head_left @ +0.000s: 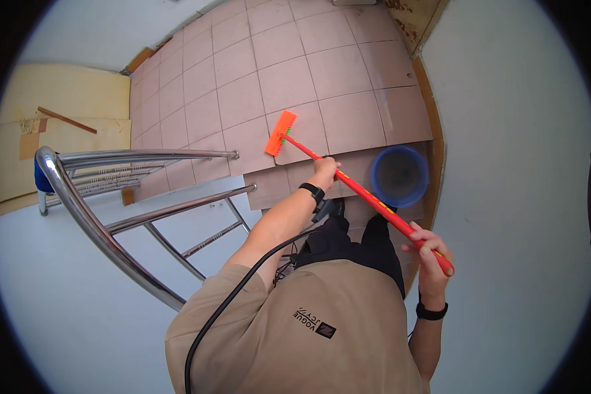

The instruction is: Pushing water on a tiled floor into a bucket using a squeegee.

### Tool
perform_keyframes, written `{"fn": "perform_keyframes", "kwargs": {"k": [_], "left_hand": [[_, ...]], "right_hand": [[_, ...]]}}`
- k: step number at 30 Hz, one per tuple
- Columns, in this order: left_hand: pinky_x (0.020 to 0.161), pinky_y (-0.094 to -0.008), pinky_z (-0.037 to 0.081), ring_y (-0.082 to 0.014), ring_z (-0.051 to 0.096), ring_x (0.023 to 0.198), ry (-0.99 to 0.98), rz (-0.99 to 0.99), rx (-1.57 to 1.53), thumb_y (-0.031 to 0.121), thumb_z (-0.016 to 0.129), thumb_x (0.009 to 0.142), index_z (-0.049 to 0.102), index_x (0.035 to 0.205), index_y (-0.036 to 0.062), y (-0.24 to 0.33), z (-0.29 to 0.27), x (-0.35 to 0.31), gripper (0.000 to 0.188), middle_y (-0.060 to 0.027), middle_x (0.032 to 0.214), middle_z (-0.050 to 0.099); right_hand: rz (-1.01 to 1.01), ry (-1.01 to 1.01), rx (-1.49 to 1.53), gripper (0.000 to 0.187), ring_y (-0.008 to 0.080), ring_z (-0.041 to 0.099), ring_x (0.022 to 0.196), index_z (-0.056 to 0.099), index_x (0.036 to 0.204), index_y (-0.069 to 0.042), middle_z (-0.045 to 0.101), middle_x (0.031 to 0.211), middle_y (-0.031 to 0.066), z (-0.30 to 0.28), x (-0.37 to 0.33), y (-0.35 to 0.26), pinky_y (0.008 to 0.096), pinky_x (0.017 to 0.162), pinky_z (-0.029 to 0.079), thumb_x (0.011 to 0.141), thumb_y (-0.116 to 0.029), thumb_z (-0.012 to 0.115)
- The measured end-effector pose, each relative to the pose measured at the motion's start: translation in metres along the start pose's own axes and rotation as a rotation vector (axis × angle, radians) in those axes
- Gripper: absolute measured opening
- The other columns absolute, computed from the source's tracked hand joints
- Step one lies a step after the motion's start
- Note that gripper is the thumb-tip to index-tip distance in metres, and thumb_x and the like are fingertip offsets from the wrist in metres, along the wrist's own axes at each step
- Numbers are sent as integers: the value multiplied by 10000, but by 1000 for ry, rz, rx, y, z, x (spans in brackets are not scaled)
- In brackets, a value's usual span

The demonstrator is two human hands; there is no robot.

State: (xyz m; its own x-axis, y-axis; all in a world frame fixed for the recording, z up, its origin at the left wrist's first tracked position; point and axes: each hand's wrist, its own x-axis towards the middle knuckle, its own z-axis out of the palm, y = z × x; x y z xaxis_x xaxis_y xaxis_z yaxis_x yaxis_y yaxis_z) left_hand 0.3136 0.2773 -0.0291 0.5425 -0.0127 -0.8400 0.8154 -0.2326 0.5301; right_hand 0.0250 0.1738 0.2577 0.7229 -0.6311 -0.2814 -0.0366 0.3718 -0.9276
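At the edge of a pinkish tiled floor [230, 65], holding a long-handled brush [361, 191] two-handed, slanting it from lower right to upper left in front of the body. Clamping the left hand [325, 173] around the shaft on the part nearer the brush head [282, 133], reaching the left arm forward and inward, fairly straight. Wrapping the right hand [433, 253] around the shaft close to its butt end, curling the fingers more loosely there, bending the right arm beside the torso with the forearm pointing forward. Wearing a black watch [314, 192] on the left wrist, a black band [432, 310] on the right.

Aiming the brush head at the tiles just beyond the step edge; cannot tell about firm contact. Showing an orange rectangular block, spiky bristles along one side, bits of green; smooth glossy red shaft, yellow marks, rounded end.

Seeing a round blue bucket [374, 177] on the step, right of the shaft, smooth-rimmed and greyish inside, near a brown strip [433, 105] along the pale wall [519, 131]. Seeing a shiny tubular metal railing [144, 155] at left, curving at one end. Wearing a tan shirt [348, 341], dark trousers [348, 246]; trailing a black cable [226, 303] over the left side.
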Motion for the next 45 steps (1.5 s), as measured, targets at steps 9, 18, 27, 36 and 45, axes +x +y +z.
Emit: {"fn": "perform_keyframes", "kwargs": {"k": [9,18,27,36,45], "left_hand": [[504,-423,499,-240,605,622,46,-8,118,29,585,840,561,951,-3,36,-41,43,118,-107,780,625],[461,-437,443,-248,600,558,7,31,23,24,616,831,553,798,19,-55,35,-4,71,-105,661,577],[561,-426,491,-278,658,691,-97,-83,78,23,619,819,584,856,-55,-116,146,-111,93,-160,758,634],[505,-410,496,-256,617,640,-96,-18,84,58,611,835,596,840,-46,-76,123,-82,105,-141,755,620],[486,-435,518,-297,657,696,139,115,-7,50,550,843,435,1090,-98,-3,19,23,310,-230,915,604]], "right_hand": [[14,-90,54,118,365,461,1355,585,849,-18,620,1196,165,38,10,36,408,840,615,953,-75,579],[-10,98,15,154,381,530,1285,580,852,-28,636,1174,169,-54,-36,10,394,841,618,974,-101,518],[-44,316,-81,206,375,572,1237,575,831,-73,672,1074,140,-150,-88,-48,369,821,618,988,-193,516],[-26,246,-20,217,370,553,1261,565,847,-62,656,1125,157,-124,-56,-26,383,815,622,997,-206,504],[3,12,-4,148,354,510,1308,567,889,-63,618,1258,167,-9,22,16,393,805,622,994,-158,525]]}}
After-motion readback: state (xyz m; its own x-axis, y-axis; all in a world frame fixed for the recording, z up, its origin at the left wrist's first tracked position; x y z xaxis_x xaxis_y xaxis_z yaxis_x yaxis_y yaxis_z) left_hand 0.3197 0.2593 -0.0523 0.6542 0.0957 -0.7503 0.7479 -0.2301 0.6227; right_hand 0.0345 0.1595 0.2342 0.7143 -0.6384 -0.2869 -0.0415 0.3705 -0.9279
